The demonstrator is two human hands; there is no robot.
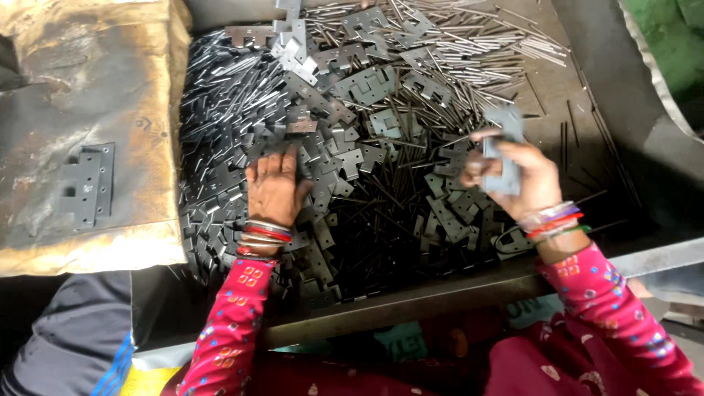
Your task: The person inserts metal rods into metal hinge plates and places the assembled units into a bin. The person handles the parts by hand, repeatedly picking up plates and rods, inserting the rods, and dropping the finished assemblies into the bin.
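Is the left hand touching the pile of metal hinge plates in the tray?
Touching. The head view shows the left hand lying palm down on the hinge plates, fingers spread flat across them with no gap visible.

In front of you the surface carries a heap of flat hinge plates, with a spread of thin pins behind it and to its right. Your left hand lies on the heap, at its left part. Your right hand is above the right part and holds a few plates. Left of the heap lies a board, and on it rests one assembled hinge.
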